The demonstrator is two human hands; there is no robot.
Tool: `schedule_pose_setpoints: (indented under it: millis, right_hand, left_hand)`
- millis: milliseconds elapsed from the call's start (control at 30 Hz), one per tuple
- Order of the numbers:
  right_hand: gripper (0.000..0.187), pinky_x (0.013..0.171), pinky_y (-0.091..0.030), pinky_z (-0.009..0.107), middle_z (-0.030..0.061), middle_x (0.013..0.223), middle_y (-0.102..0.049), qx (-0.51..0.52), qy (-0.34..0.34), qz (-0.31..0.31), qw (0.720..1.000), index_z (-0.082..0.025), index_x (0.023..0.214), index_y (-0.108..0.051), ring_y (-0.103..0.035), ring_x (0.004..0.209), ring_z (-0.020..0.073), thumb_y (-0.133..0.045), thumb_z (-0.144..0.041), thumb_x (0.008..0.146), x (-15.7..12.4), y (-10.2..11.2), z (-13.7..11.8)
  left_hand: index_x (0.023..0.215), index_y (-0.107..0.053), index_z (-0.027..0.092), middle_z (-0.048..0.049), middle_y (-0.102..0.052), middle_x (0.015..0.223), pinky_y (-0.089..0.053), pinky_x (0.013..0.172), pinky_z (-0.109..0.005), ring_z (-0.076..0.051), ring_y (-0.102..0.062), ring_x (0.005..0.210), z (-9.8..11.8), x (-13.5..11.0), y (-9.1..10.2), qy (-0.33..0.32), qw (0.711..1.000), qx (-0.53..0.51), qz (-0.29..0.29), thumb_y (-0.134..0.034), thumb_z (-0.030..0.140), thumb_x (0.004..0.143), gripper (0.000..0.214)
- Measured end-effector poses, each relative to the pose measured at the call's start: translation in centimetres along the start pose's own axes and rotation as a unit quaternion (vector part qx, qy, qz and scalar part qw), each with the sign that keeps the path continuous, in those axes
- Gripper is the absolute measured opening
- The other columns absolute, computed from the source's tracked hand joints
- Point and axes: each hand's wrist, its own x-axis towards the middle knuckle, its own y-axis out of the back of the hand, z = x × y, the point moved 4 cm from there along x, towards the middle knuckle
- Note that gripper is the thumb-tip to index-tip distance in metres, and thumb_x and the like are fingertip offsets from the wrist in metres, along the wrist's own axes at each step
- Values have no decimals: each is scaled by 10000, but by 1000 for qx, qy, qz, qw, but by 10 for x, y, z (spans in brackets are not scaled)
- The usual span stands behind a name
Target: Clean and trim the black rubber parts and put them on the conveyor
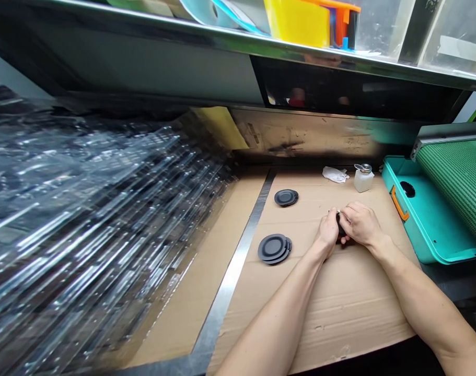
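Note:
Both my hands meet over the cardboard sheet (351,292), closed around a small black part (340,225) that my fingers mostly cover. My left hand (327,230) grips it from the left, and my right hand (360,222) pinches it from the right. Left of my hands lie two small stacks of round black discs: the nearer discs (273,248) and the farther discs (285,197). Beyond my hands stands a white bottle (363,178) with a metal cap, and beside it sits a crumpled white tissue (335,174).
Clear plastic trays (104,224), blurred, are stacked along the left. A teal bin (437,235) with an orange handle holds a black disc at the right, below a green conveyor belt (461,177). A metal shelf (230,39) with a yellow bin (298,23) crosses overhead.

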Motion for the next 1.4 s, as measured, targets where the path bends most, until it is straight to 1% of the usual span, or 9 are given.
schedule_pose_setpoints:
  millis: [100,267,467,633,767,933,1100,1267,1400]
  right_hand:
    - [221,734,-408,279,50,816,-664,22,-4,2,1000,-197,780,-649,-563,791,177,-522,-200,961,-1,-1,2]
    - [235,766,-422,281,57,821,-656,44,-6,25,999,-196,796,-650,-573,810,182,-497,-215,973,0,-3,4]
    - [171,709,-429,272,37,818,-644,112,-42,44,992,-202,881,-692,-579,772,167,-540,-228,957,-4,5,8]
    - [226,736,-449,273,54,868,-626,135,-54,92,985,-214,979,-722,-574,825,175,-510,-291,997,-4,13,-10]
    - [248,751,-462,287,63,884,-619,142,-36,81,986,-220,1002,-725,-568,851,184,-483,-276,1005,-4,12,-21]
    - [218,741,-483,274,53,901,-643,225,47,31,973,-218,1022,-719,-584,827,167,-506,-256,996,-5,9,-24]
    - [279,803,-475,323,93,908,-643,113,-29,66,991,-198,971,-722,-567,882,208,-450,-250,1011,-2,9,-16]
    - [216,821,-496,289,55,962,-682,229,28,14,973,-231,1017,-724,-605,890,173,-510,-251,993,-4,3,-19]
    - [224,832,-495,299,62,947,-689,230,-4,43,972,-220,996,-741,-617,896,180,-518,-236,981,-4,6,-16]
  left_hand:
    - [604,-577,199,-54,-568,431,-333,298,-275,-181,-486,306,1,0,-1,-6,999,43,-5,-423,580,932,526]
    - [632,-576,201,-33,-568,440,-345,313,-252,-167,-501,326,4,1,-2,-24,999,31,-5,-451,573,920,487]
    - [609,-588,162,-59,-537,411,-294,309,-242,-145,-452,296,12,-7,-6,32,998,-4,-51,-348,660,935,641]
    - [573,-502,188,-15,-475,420,-261,309,-229,-116,-420,298,19,-13,-12,50,991,-75,-96,-269,755,921,705]
    - [565,-440,203,18,-420,415,-226,314,-222,-99,-392,300,20,-13,-7,48,992,-102,-55,-367,792,882,672]
    - [576,-422,201,24,-408,438,-191,325,-210,-83,-381,324,20,-11,-4,61,988,-136,-35,-381,845,834,696]
    - [571,-403,207,36,-378,420,-187,326,-213,-82,-351,310,17,-12,-5,46,994,-98,-17,-340,828,863,690]
    - [568,-399,209,23,-399,439,-198,352,-228,-84,-362,332,17,-10,-3,54,992,-114,-24,-362,859,829,701]
    - [589,-445,199,2,-455,473,-225,367,-226,-108,-439,381,18,-10,-2,59,992,-107,-27,-365,848,838,700]
